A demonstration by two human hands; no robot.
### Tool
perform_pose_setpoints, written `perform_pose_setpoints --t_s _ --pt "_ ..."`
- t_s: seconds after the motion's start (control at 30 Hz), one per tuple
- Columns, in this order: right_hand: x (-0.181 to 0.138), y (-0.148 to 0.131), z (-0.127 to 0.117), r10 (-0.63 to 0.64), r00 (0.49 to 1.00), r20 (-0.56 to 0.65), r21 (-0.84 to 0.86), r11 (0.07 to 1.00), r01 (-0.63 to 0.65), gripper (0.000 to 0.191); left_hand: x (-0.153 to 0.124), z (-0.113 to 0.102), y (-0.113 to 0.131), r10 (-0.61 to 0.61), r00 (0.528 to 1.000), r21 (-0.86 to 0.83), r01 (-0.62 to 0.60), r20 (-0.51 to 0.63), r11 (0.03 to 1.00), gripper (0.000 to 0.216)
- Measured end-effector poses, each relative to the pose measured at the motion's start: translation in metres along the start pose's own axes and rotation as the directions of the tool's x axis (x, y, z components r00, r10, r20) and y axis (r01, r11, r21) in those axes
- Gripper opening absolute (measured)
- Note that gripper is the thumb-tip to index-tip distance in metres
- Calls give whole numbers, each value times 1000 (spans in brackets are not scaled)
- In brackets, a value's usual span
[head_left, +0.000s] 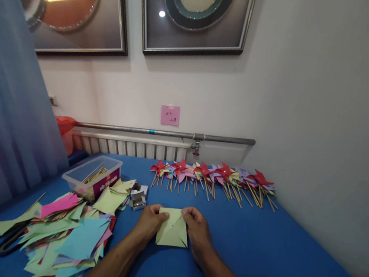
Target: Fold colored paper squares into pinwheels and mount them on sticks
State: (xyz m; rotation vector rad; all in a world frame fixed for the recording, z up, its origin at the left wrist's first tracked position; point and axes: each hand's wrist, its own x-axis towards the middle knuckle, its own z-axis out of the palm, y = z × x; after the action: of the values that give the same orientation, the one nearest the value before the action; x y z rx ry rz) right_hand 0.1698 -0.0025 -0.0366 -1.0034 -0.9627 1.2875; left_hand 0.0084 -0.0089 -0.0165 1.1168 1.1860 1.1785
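Between my hands is a square of pale yellow paper (172, 233), with diagonal slits at its corners and a small dark dot at its middle. My left hand (149, 223) pinches its left edge near the top, thumb on the upper face. On the other side, my right hand (197, 231) grips the top right corner between thumb and fingers. The paper is held just over the blue table surface (226, 247). Close by on the left lie small open boxes (139, 197) with shiny little pieces inside.
Finished paper pinwheels (202, 170) on sticks lie in a row at the back. To the left are a heap of coloured paper (80, 237), black-handled scissors (7, 239) and a clear plastic box (92, 175) holding sticks. A radiator (131, 146) and pipe run along the wall.
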Motion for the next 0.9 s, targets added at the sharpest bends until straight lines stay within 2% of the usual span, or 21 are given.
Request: perform_pose_setpoints --t_s 0.1,0.23,0.47,0.67,0.8,0.83,0.9 --pt "-1 0 2 45 999 12 51 998 -46 39 0 0 -1 3 1000 -22 -4 -14 1000 30" --pt "-6 -1 7 109 987 117 101 988 -121 44 0 1 1 -9 1000 -96 7 -14 995 34" --pt "-14 -6 8 156 970 186 -1 987 -159 47 2 0 2 1 998 -167 -11 -64 986 40" --pt "-21 -19 7 152 940 306 61 982 -179 48 -2 0 3 -17 999 -181 10 -37 983 40" --pt "-17 -15 7 153 949 274 55 983 -174 48 -1 3 4 -27 1000 -187 26 -3 982 41" --pt "-15 -13 7 151 957 248 61 983 -171 48 -1 4 6 -25 1000 -180 22 -14 983 41" --pt "-12 -8 7 150 970 193 82 982 -168 47 -2 4 17 2 994 -150 -18 -109 989 42"
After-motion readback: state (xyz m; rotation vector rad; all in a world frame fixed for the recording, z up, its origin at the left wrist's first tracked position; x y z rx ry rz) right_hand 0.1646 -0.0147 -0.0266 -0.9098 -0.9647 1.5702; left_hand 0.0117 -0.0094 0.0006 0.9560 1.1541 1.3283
